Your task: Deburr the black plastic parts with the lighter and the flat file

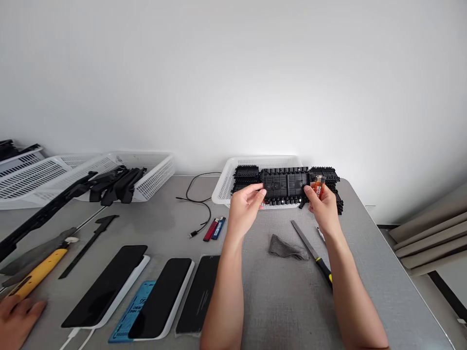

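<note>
Between my two hands I hold up a flat black plastic part (286,185), rectangular with ridged, toothed long edges. My left hand (247,206) pinches its left end between thumb and fingers. Its right end is gripped by my right hand (323,206), which also has an orange lighter (318,186) tucked in its fingers. Behind the part stands a white plastic basket (222,182) with similar black parts (246,172) in it. More such parts (324,173) are stacked at the basket's right side.
Below my hands lie a grey cloth (286,248) and a file (306,240) with a black-and-yellow handle. To the left are two lighters (214,229), a cable (199,199), several phones (105,287), a caliper (89,245) and baskets (156,177). Another person's hand (18,321) rests near a yellow-handled tool (40,272).
</note>
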Demonstrator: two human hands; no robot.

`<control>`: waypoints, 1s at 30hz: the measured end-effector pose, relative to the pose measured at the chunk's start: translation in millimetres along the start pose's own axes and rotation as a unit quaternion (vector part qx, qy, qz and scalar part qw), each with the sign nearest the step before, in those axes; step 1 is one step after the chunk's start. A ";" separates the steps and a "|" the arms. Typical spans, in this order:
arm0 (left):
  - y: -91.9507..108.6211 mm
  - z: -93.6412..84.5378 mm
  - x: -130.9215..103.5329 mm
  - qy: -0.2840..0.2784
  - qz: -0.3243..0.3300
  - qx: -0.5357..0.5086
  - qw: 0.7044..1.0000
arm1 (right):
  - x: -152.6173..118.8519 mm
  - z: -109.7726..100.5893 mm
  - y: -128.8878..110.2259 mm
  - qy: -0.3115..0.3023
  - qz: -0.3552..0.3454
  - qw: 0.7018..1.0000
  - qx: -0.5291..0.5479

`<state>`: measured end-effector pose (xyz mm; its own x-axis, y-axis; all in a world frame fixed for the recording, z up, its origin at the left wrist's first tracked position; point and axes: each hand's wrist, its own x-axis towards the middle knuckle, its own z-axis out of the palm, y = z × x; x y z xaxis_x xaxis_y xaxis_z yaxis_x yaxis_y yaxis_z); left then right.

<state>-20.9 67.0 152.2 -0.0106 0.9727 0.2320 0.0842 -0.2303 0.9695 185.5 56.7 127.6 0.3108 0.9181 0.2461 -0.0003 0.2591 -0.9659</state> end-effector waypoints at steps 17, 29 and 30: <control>-2.1 2.3 1.1 -0.029 -0.013 0.036 0.999 | -25.9 10.1 -31.3 -0.139 0.094 0.982 0.086; 0.4 5.1 -4.3 -0.108 0.040 0.070 0.991 | -36.8 48.7 -27.9 -0.327 0.321 0.860 0.226; 0.9 5.1 -4.3 -0.114 0.040 0.071 0.990 | -36.4 48.2 -28.2 -0.329 0.327 0.855 0.232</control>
<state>-15.8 62.8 151.7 0.2250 0.9370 0.2674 0.2146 -0.3153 0.9244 128.4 30.5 149.8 -0.5010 0.8433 -0.1944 -0.3944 -0.4224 -0.8161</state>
